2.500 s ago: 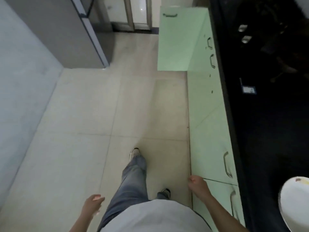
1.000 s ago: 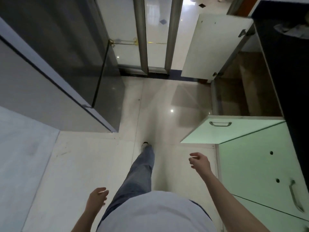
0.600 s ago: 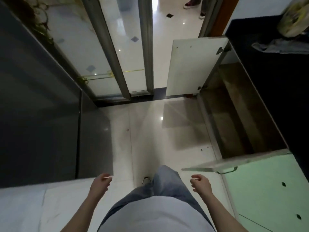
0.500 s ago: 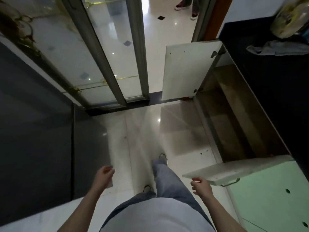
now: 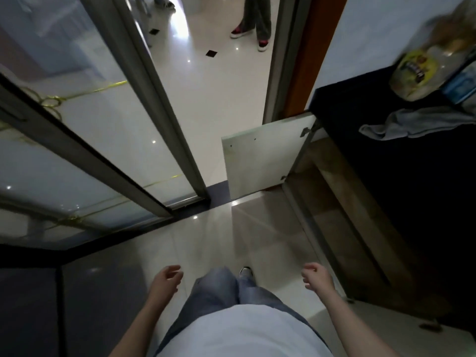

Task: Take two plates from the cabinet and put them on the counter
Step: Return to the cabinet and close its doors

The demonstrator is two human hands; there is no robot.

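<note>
I see both grips spread and empty: left hand [image 5: 164,280] at 7 o'clock, right hand [image 5: 318,279] at 5. The open cabinet [image 5: 342,215] at 3 o'clock shows no plates; none sit on the table [image 5: 412,176].

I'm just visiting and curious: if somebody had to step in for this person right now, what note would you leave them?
Left hand: empty, fingers loosely curled.
Right hand: empty, fingers loosely curled.
Cabinet under the counter: open on the person's right, door swung out. Its inside is dim and no plates show in it.
Counter: holds a cloth and a jar; no plate in view.
Done: person stands by the open cabinet.
Left: find two plates inside, lift them out, set them on the counter.
</note>
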